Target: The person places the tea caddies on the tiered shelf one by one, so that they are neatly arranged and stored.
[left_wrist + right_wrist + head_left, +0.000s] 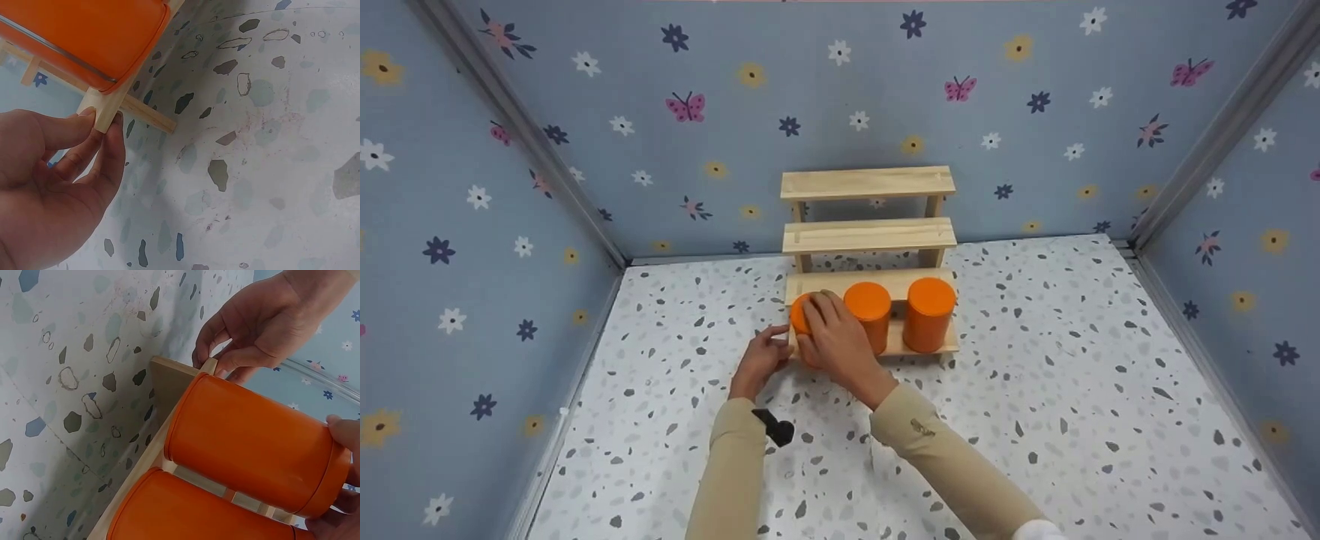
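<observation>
A tiered wooden shelf stand [870, 236] rests on the speckled floor against the back wall. On its lowest board stand three orange cylindrical canisters in a row. My right hand [844, 346] grips the lidded top of the left canister [253, 444] from above, hiding much of it in the head view. The middle canister [872, 304] and the right canister [930, 315] stand untouched beside it. My left hand [760, 365] pinches the left end of the lowest board [109, 109] between thumb and fingers, just beside the left canister.
The upper boards [868, 182] of the stand rise toward the patterned back wall [855, 82]. Side walls with the same flowers close in at left and right. White floor [1050, 375] with dark specks spreads around the stand.
</observation>
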{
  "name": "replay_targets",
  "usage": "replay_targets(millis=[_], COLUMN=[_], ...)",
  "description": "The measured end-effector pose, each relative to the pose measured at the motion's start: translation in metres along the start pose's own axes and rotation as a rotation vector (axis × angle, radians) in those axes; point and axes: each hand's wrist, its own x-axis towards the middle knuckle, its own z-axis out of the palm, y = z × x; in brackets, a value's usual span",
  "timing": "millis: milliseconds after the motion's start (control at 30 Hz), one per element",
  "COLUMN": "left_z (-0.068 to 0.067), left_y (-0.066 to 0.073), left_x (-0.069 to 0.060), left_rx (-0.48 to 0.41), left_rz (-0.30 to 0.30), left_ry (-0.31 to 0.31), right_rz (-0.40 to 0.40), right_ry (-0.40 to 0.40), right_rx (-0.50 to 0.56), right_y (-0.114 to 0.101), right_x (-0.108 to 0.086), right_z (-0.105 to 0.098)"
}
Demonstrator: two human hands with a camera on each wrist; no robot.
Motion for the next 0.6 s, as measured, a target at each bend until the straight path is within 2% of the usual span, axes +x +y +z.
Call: replay_targets(millis=[200, 600], left_z=[-0.0005, -0.0008], left_y=[0.0016, -0.0012], left_x=[0.0002, -0.002], left_rx=[-0.007, -0.012], left_rz=[-0.017, 0.028], left_ry=[-0.008, -0.013], right_rz=[-0.011, -0.006], right_ry=[0.015, -0.006], right_rx=[-0.022, -0.021], right_y=[-0.0004, 0.0], right_x=[0.001, 0.0043], right_z=[0.0011, 0.0028])
